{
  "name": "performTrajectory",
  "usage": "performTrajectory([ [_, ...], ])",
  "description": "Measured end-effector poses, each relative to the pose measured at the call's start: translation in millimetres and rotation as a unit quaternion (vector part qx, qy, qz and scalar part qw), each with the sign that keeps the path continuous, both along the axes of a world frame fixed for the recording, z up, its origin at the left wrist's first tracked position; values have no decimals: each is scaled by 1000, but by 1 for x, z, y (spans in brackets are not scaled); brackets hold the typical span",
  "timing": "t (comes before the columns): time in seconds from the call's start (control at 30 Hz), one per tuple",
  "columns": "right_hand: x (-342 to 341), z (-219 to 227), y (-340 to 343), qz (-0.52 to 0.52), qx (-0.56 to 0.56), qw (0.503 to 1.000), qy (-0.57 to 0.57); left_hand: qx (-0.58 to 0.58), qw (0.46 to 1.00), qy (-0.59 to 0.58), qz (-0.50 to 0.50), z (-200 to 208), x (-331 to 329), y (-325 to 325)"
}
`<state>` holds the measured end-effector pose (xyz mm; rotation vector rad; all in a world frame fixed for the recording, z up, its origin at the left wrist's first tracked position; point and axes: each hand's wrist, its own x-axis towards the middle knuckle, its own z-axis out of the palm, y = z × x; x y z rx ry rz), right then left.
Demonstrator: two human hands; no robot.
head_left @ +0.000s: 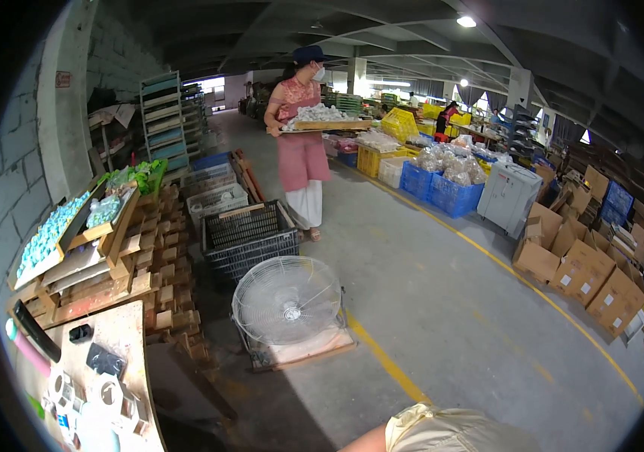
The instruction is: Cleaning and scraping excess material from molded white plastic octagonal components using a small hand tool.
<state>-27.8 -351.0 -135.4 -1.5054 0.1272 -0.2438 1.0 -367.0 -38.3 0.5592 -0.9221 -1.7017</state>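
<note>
Neither of my hands shows. At the lower edge a pale yellow sleeve (450, 431) and a bit of bare arm (367, 441) come into the picture; the hand belonging to it is out of sight. A floor fan (288, 301) with a round wire guard stands ahead of me on a low wooden base. Beyond it, a person in a pink apron (303, 162) and a mask carries a wooden tray (322, 126) heaped with small whitish pieces (322, 113). At lower left, a worktable (130, 331) bears a dark pouch (105, 360), a small black object (81, 332) and white items (122, 399).
A black crate (250, 237) and paler crates (218, 200) line the left side. Trays of small blue pieces (51, 233) rest on stacked wood. Across the aisle stand blue crates (454, 197), a grey cabinet (509, 197) and cardboard boxes (582, 271). Yellow lines (390, 361) mark the floor.
</note>
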Motion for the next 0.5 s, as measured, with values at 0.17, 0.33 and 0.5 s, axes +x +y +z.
performTrajectory([
  [0.17, -10, 23, -7, -32, -165, 985, -30, -16, 1000, -11, -15, 5, -14, -11],
  [0.33, -11, 23, 3, -35, -160, 985, -56, -32, 999, -21, -28, 10, -27, -13],
  [0.5, -1, 33, 32, 53, -3, 999, -11, -38, 998, -40, 7, 15, -22, -1],
])
